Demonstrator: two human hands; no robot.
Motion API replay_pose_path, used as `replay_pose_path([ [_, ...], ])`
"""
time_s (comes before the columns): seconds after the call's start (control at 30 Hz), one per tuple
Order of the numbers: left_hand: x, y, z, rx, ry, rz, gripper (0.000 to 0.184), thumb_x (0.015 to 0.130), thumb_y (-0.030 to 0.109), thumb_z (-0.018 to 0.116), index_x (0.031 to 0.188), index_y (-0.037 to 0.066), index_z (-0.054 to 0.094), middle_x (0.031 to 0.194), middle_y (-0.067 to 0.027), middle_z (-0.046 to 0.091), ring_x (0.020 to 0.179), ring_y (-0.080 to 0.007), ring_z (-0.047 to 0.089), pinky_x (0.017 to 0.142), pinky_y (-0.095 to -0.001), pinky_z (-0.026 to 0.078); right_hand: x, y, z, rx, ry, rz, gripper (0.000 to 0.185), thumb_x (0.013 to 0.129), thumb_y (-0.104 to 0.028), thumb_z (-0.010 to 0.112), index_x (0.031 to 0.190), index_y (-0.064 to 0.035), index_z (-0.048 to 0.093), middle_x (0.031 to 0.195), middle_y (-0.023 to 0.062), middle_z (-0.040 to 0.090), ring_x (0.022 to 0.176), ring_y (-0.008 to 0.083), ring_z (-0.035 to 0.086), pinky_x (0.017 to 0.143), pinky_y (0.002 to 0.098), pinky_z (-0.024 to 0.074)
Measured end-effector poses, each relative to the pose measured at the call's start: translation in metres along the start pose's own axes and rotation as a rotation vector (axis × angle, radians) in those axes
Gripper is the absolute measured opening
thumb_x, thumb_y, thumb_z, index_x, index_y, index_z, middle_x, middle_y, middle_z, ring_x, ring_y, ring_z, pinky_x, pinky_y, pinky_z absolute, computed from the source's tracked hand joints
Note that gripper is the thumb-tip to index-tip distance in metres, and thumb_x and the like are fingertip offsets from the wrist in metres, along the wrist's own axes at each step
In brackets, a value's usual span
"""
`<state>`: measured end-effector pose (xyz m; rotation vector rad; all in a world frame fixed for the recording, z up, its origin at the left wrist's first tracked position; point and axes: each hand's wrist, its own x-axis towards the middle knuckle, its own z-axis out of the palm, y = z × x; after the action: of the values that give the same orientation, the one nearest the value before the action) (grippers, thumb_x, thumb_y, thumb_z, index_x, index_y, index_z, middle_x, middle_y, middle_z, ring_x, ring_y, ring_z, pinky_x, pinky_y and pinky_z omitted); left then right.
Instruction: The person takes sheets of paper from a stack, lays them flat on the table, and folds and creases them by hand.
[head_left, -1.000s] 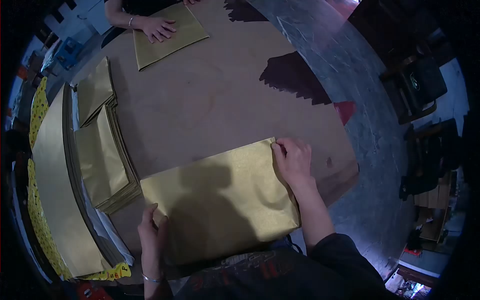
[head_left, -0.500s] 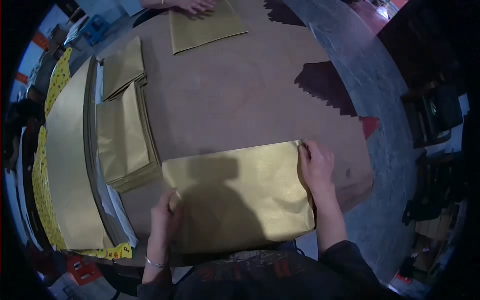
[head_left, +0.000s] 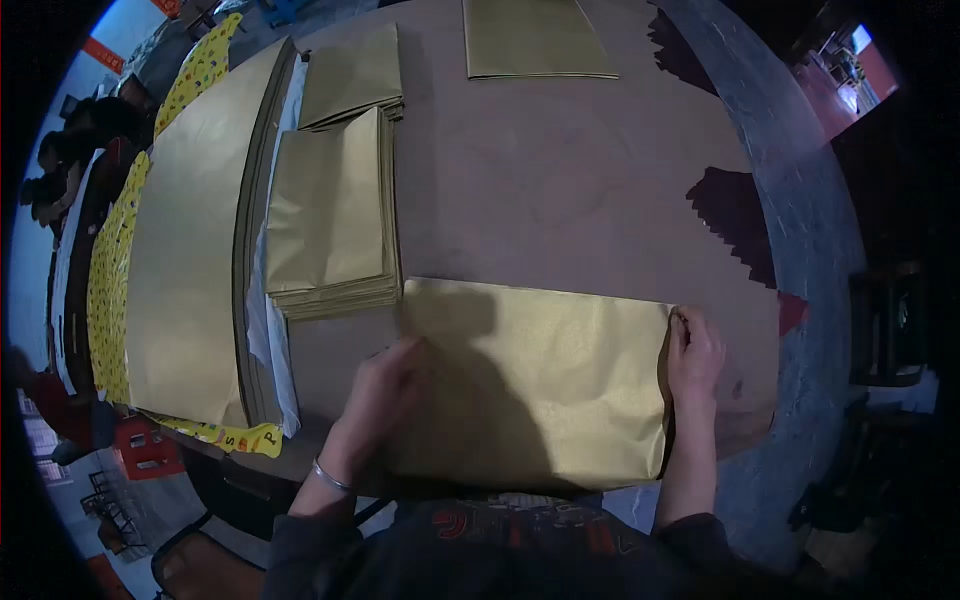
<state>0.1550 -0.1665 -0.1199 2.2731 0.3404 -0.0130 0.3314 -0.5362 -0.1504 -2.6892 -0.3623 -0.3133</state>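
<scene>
A sheet of gold paper (head_left: 590,390), apparently folded and a little wrinkled, lies in front of me at the near edge of the table. My right hand (head_left: 697,355) is closed on its upper right corner, thumb and fingers pinching the edge. At the paper's left edge is my left hand (head_left: 385,390), its fingers curled together on the side; slight blur hides the fingertips. A bracelet circles my left wrist. Just beyond that hand stands a stack of folded gold paper (head_left: 330,210), with a smaller stack (head_left: 352,75) behind it.
Large flat gold sheets (head_left: 190,240) are piled along the left, over yellow patterned plastic (head_left: 115,290). Another folded gold piece (head_left: 540,40) lies at the far side of the brown-covered table (head_left: 540,180). A red stool (head_left: 148,447) stands below left.
The view has swung left, so things appear further right. My left hand has moved up along the paper's left edge. The other person's hand at the far piece is out of view.
</scene>
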Motion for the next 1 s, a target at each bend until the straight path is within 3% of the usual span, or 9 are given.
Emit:
replay_pose_path([
  [0.17, 0.002, 0.016, -0.008, 0.014, -0.028, -0.037, 0.04, 0.084, 0.005, 0.063, 0.123, 0.001, 0.057, 0.092, -0.022, 0.066, 0.087, -0.0369, 0.068, 0.074, -0.038, 0.054, -0.001, 0.001, 0.001, -0.056, -0.04, 0.047, 0.01, 0.091, -0.015, 0.063, 0.1, -0.0095, 0.065, 0.089, 0.0098, 0.067, 0.086, 0.0293, 0.064, 0.076, 0.0437, 0.0481],
  [0.27, 0.002, 0.013, -0.006, -0.017, 0.011, 0.028, 0.042, 0.083, 0.006, 0.063, 0.124, 0.001, 0.056, 0.092, -0.0236, 0.065, 0.089, -0.0381, 0.068, 0.075, -0.0382, 0.054, -0.001, 0.001, 0.002, -0.074, -0.008, 0.03, 0.01, 0.091, -0.014, 0.063, 0.1, -0.0088, 0.065, 0.089, 0.0107, 0.067, 0.085, 0.0305, 0.064, 0.076, 0.0444, 0.0483],
  [0.5, 0.001, 0.005, -0.004, -0.003, -0.03, -0.037, 0.043, 0.083, 0.008, 0.065, 0.124, 0.001, 0.056, 0.095, -0.022, 0.066, 0.088, -0.0383, 0.068, 0.075, -0.0402, 0.054, -0.002, 0.002, 0.003, -0.055, 0.009, -0.008, 0.009, 0.09, -0.012, 0.063, 0.098, -0.0076, 0.065, 0.09, 0.0109, 0.066, 0.088, 0.0318, 0.062, 0.078, 0.0443, 0.0478],
  [0.57, -0.001, -0.003, 0.003, 0.039, 0.081, 0.087, 0.043, 0.082, 0.008, 0.066, 0.124, 0.004, 0.058, 0.092, -0.0191, 0.066, 0.084, -0.0374, 0.067, 0.074, -0.0415, 0.054, -0.002, -0.005, 0.0, -0.089, -0.006, 0.009, 0.011, 0.09, -0.011, 0.063, 0.1, -0.007, 0.065, 0.092, 0.0112, 0.066, 0.09, 0.032, 0.061, 0.08, 0.0433, 0.0479],
  [0.63, -0.005, 0.007, -0.001, 0.169, 0.071, 0.039, 0.041, 0.082, 0.009, 0.067, 0.122, 0.006, 0.06, 0.092, -0.0177, 0.065, 0.081, -0.0364, 0.066, 0.072, -0.0411, 0.054, -0.001, -0.005, -0.003, -0.125, -0.016, 0.031, 0.013, 0.09, -0.011, 0.063, 0.102, -0.0064, 0.065, 0.095, 0.0114, 0.065, 0.092, 0.0321, 0.06, 0.081, 0.0422, 0.048],
  [0.8, -0.009, 0.019, -0.007, 0.374, 0.078, -0.062, 0.031, 0.082, 0.011, 0.069, 0.112, 0.01, 0.066, 0.097, -0.0139, 0.064, 0.082, -0.0335, 0.063, 0.071, -0.0403, 0.052, 0.018, 0.005, -0.015, -0.063, -0.13, -0.189, 0.028, 0.089, -0.01, 0.062, 0.117, -0.0063, 0.064, 0.108, 0.0129, 0.059, 0.102, 0.0322, 0.056, 0.088, 0.0422, 0.0471],
  [0.87, -0.008, 0.014, -0.003, 0.411, 0.201, 0.178, 0.025, 0.081, 0.01, 0.069, 0.106, 0.01, 0.068, 0.104, -0.0121, 0.064, 0.09, -0.0326, 0.061, 0.076, -0.0409, 0.051, 0.026, 0.004, -0.022, -0.001, -0.13, -0.19, 0.028, 0.088, -0.009, 0.062, 0.116, -0.0054, 0.063, 0.108, 0.0127, 0.059, 0.104, 0.0329, 0.055, 0.09, 0.0424, 0.0465],
  [0.93, -0.005, 0.0, 0.008, 0.375, 0.183, 0.319, 0.025, 0.08, 0.009, 0.069, 0.105, 0.009, 0.068, 0.104, -0.0117, 0.064, 0.092, -0.0327, 0.06, 0.078, -0.0417, 0.05, 0.038, 0.006, -0.028, 0.014, -0.344, -0.145, 0.027, 0.088, -0.011, 0.061, 0.113, -0.0035, 0.063, 0.109, 0.0132, 0.059, 0.106, 0.0339, 0.054, 0.093, 0.0428, 0.0455],
  [1.0, -0.006, -0.003, 0.013, 0.335, 0.159, 0.464, 0.025, 0.078, 0.009, 0.07, 0.104, 0.009, 0.068, 0.105, -0.0114, 0.063, 0.094, -0.0327, 0.059, 0.081, -0.0424, 0.049, 0.047, 0.007, -0.034, 0.028, -0.409, -0.134, 0.025, 0.088, -0.012, 0.061, 0.111, -0.0029, 0.063, 0.108, 0.0135, 0.059, 0.106, 0.0342, 0.053, 0.093, 0.0426, 0.045],
])
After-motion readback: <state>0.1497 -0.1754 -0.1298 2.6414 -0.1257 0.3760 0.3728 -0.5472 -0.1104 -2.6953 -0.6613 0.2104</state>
